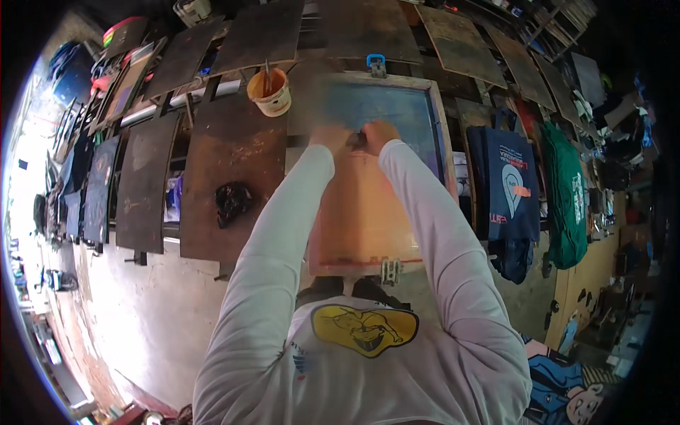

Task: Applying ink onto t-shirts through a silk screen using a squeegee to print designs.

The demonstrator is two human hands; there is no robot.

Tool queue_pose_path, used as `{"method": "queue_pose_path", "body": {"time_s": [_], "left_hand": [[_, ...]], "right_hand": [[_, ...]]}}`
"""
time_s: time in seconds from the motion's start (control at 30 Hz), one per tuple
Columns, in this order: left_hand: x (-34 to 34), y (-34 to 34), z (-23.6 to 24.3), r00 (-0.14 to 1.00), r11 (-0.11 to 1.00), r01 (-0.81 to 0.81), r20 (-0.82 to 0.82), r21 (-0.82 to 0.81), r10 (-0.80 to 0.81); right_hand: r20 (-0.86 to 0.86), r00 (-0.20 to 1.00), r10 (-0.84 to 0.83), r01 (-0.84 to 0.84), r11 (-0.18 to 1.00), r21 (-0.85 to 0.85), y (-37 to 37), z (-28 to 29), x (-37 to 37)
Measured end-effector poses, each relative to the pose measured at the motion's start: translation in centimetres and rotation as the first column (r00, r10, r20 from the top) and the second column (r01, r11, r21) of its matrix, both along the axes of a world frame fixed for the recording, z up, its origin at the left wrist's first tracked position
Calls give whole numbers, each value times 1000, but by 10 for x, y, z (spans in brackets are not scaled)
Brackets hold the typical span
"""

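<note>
Both arms reach forward over a wooden-framed printing screen [445,145], its mesh [365,227] orange in the near part and bluish in the far part. My left hand [331,136] and my right hand [380,137] are close together near the middle of the screen. Their fingers are closed round a dark-edged squeegee [357,142], mostly hidden under them. The left hand is a little blurred. At the far edge of the frame sits a clamp with a blue handle [376,62]; a metal hinge or clamp [390,271] is at the near edge.
An ink-stained bucket [270,93] with a stick in it stands on the brown board [205,142] to the left. A crumpled black bag [232,203] lies nearer. Dark blue printed bags [506,184] and a green bag [564,195] lie on boards at right. More boards line the far side.
</note>
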State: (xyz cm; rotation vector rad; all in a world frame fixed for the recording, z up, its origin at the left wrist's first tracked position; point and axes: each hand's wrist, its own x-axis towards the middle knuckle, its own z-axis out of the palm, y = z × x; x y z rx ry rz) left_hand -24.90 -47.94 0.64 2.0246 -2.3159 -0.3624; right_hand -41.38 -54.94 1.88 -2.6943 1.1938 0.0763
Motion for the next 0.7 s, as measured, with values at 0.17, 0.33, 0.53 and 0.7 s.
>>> {"method": "queue_pose_path", "body": {"time_s": [0.17,0.33,0.53,0.7], "left_hand": [[19,-5,-19,999,993,40,-21,-109,-42],[4,24,-23,997,997,76,-11,-15,-77],[-37,139,-50,975,948,169,-96,-269,-201],[-31,127,-5,928,939,290,-186,-183,-323]], "right_hand": [[15,999,-52,52,998,-28,-1,-18,11],[-32,994,-106,108,993,42,36,-13,1],[157,988,-14,30,994,-103,155,-32,-55],[65,996,-57,53,996,70,146,-9,-57]]}}
